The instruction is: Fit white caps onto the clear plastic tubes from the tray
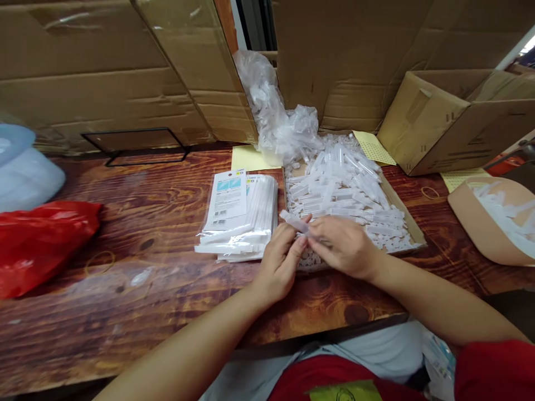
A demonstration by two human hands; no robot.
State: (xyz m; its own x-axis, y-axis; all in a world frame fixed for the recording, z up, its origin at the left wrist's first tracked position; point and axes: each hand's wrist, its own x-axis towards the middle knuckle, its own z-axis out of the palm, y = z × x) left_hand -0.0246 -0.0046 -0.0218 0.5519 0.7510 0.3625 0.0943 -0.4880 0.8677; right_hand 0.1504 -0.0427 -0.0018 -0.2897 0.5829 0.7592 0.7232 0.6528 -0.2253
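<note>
My left hand (pixel 281 259) and my right hand (pixel 343 245) meet over the near edge of a shallow cardboard tray (pixel 403 209). Between them they hold a small translucent white plastic tube (pixel 295 221), its end pointing up and left. Fingers of both hands are closed around it, and part of it is hidden by them. Many similar white plastic pieces (pixel 343 178) fill the tray in a heap. Just left of my left hand lies a stack of clear packets (pixel 261 217) with white contents, a printed card (pixel 228 195) showing on top.
Crumpled clear plastic bags (pixel 284 122) lie behind the tray. A peach-coloured bin (pixel 476 223) with white pieces and an open cardboard box (pixel 434 122) stand at right. At left are a red plastic bag (pixel 45 239), a bluish container (pixel 29 172) and a black wire stand (pixel 137 147).
</note>
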